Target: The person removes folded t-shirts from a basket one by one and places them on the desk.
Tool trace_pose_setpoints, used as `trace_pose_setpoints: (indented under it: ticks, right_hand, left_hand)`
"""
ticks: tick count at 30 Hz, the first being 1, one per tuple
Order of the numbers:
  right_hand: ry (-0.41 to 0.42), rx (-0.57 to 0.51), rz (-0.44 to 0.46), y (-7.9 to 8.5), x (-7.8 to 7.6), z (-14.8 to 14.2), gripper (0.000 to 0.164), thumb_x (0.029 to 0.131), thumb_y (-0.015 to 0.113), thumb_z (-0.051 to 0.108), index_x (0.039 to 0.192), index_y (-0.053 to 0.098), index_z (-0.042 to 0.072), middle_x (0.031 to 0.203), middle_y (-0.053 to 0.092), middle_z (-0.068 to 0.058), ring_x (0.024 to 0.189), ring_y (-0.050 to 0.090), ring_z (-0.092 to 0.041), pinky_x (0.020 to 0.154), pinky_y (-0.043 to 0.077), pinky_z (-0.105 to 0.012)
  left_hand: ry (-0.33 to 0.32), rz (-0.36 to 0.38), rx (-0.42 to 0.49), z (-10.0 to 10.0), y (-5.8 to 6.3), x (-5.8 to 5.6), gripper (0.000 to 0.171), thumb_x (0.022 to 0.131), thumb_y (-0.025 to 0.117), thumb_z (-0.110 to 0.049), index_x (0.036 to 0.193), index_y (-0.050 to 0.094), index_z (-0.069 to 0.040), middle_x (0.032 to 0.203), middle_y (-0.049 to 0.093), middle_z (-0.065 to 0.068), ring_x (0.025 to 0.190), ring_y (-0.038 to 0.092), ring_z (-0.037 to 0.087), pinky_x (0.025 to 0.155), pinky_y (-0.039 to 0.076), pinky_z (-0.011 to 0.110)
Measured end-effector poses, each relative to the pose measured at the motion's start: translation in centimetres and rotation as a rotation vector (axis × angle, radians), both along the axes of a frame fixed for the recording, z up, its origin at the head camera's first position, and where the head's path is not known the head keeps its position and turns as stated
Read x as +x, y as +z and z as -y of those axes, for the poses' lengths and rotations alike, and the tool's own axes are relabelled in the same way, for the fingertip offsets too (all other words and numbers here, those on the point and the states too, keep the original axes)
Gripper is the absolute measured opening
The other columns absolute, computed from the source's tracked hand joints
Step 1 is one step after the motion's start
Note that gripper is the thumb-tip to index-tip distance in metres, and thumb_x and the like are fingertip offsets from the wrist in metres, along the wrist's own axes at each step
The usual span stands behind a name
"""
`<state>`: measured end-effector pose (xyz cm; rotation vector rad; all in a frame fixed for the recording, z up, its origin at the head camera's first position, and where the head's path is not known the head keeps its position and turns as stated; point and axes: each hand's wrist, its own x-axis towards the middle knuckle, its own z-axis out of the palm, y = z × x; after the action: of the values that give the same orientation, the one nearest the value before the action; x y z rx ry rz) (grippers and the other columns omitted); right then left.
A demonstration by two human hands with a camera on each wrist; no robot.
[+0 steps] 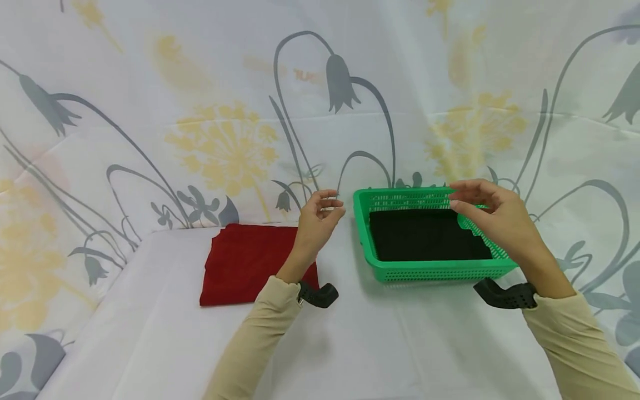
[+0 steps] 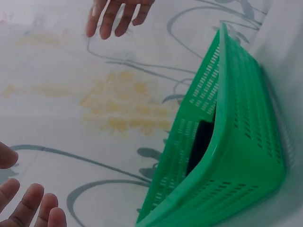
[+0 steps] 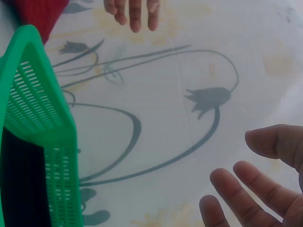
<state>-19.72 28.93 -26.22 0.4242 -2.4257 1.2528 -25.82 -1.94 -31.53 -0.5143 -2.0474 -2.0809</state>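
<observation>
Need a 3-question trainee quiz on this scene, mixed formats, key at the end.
1. Multiple choice: what colour is the flat thing inside the green basket?
A) red
B) black
C) yellow
2. True or false: the left hand and the right hand are both empty.
3. Fill in: from the person's viewpoint, the red cloth lies to the ____ of the basket.

Key: 1. B; 2. true; 3. left.
</observation>
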Motion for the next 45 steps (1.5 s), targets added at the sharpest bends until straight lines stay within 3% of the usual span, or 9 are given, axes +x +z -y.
trace_pose_setpoints:
  ticks: [4,9,15,21,25,28,35,41,45]
  right_hand:
    - [0.008,-0.063,0.049,0.4,-0.2,-0.7,0.032,0.097,0.062,0.020,0.127,0.061,0.012,0.106,0.065,0.007,0.096,0.057,-0.012,0.076,0.043,-0.019]
    - [0.034,-0.149,0.101,0.6,-1.0,-1.7,0.034,0.098,0.060,0.018,0.131,0.058,0.011,0.109,0.065,0.008,0.103,0.057,-0.010,0.081,0.043,-0.016]
    - [0.077,-0.280,0.197,0.3,-2.4,-3.3,0.035,0.098,0.059,0.019,0.133,0.056,0.014,0.114,0.064,0.009,0.109,0.053,-0.007,0.080,0.043,-0.019]
    - [0.080,-0.372,0.282,-0.5,-3.3,-4.7,0.032,0.097,0.061,0.019,0.129,0.058,0.019,0.112,0.065,0.012,0.105,0.055,-0.005,0.079,0.043,-0.020]
    - [0.070,-0.370,0.323,-0.9,-3.6,-5.4,0.035,0.097,0.061,0.022,0.132,0.056,0.020,0.116,0.062,0.015,0.107,0.053,-0.003,0.082,0.041,-0.021]
    - [0.063,-0.355,0.352,-1.2,-3.8,-5.8,0.037,0.098,0.060,0.025,0.135,0.053,0.021,0.121,0.058,0.015,0.109,0.051,-0.003,0.085,0.038,-0.022]
    - [0.055,-0.366,0.388,-1.9,-4.7,-6.5,0.034,0.098,0.059,0.026,0.131,0.053,0.023,0.119,0.056,0.017,0.104,0.052,-0.003,0.082,0.041,-0.021]
    - [0.082,-0.399,0.411,-2.7,-5.9,-7.2,0.025,0.098,0.059,0.022,0.124,0.057,0.024,0.114,0.057,0.016,0.098,0.053,-0.003,0.076,0.043,-0.019]
    - [0.079,-0.380,0.458,-3.3,-6.5,-7.8,0.022,0.099,0.058,0.025,0.121,0.056,0.026,0.112,0.057,0.018,0.098,0.053,-0.003,0.076,0.045,-0.019]
  left_hand:
    - [-0.023,0.059,0.072,-1.3,0.1,-0.5,0.030,0.094,0.061,-0.006,0.123,0.057,-0.003,0.109,0.062,0.013,0.092,0.061,0.024,0.082,0.051,0.036]
    - [-0.033,0.139,0.133,-3.0,0.0,-1.2,0.028,0.095,0.060,-0.005,0.122,0.056,0.000,0.107,0.062,0.013,0.098,0.060,0.034,0.083,0.051,0.039]
    - [-0.027,0.212,0.141,-4.8,-0.3,-2.0,0.028,0.093,0.064,-0.010,0.119,0.057,-0.003,0.099,0.061,0.008,0.083,0.059,0.019,0.087,0.048,0.049]
    - [-0.030,0.258,0.130,-6.1,-0.8,-2.9,0.030,0.090,0.067,-0.012,0.118,0.058,-0.004,0.098,0.060,0.009,0.079,0.057,0.017,0.079,0.050,0.038]
    - [-0.022,0.270,0.098,-6.8,-1.0,-3.4,0.031,0.091,0.067,-0.013,0.120,0.058,-0.006,0.096,0.059,0.005,0.078,0.055,0.015,0.071,0.049,0.029]
    - [0.001,0.288,0.058,-7.5,-1.1,-3.7,0.031,0.091,0.068,-0.016,0.120,0.058,-0.011,0.095,0.059,0.003,0.077,0.055,0.015,0.070,0.048,0.028]
    - [0.036,0.319,-0.027,-8.9,-1.1,-3.8,0.032,0.091,0.069,-0.021,0.120,0.058,-0.015,0.098,0.059,0.000,0.082,0.056,0.018,0.079,0.048,0.038]
    - [0.057,0.360,-0.041,-9.9,-1.2,-4.3,0.036,0.090,0.069,-0.024,0.123,0.056,-0.017,0.104,0.058,0.000,0.098,0.056,0.023,0.090,0.044,0.044]
    - [0.067,0.378,-0.045,-10.4,-1.6,-4.6,0.036,0.090,0.069,-0.023,0.123,0.056,-0.016,0.103,0.058,0.001,0.098,0.056,0.024,0.090,0.045,0.045]
